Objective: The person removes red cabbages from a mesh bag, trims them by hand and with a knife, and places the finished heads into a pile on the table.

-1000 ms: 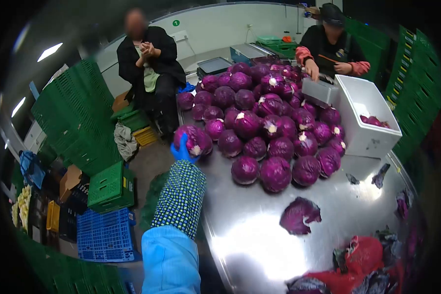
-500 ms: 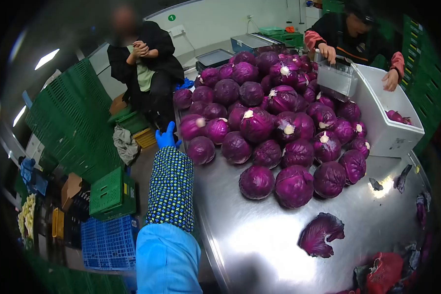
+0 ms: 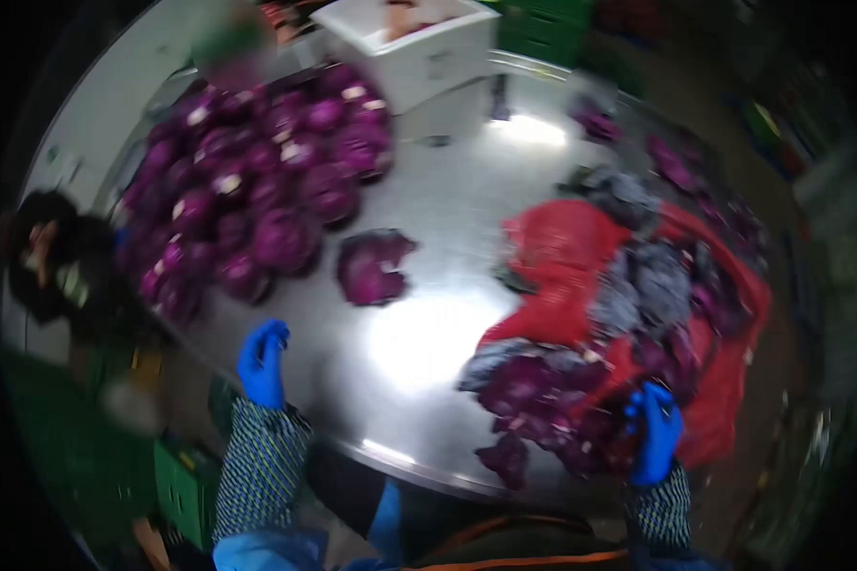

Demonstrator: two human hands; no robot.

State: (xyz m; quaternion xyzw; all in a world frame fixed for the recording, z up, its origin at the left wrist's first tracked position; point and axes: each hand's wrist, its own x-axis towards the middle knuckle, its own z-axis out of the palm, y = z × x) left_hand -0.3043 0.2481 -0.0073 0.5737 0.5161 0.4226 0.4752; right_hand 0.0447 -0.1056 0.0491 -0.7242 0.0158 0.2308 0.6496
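My left hand (image 3: 264, 362), in a blue glove, hovers by the near left edge of the steel table (image 3: 419, 381). Its fingers are loosely bent and apart, with nothing visible in them. My right hand (image 3: 655, 433), also gloved in blue, is over loose purple cabbage leaves (image 3: 533, 390) and a red mesh bag (image 3: 567, 247). Its fingers are curled; blur hides what they may hold. A torn cabbage leaf (image 3: 371, 271) lies alone mid-table. Beyond my left hand is a large heap of red cabbages (image 3: 286, 238), several showing pale cut stems.
A white box (image 3: 428, 62) stands at the far table edge, with part of a co-worker behind it. Another person (image 3: 52, 257) is at the left. Green crates (image 3: 181, 490) stand below on the left. More leaf scraps (image 3: 676, 167) lie along the right side.
My view has swung right and down. My left hand has drawn back from the cabbage heap toward the near edge. My right hand and more of the red bag have come into view.
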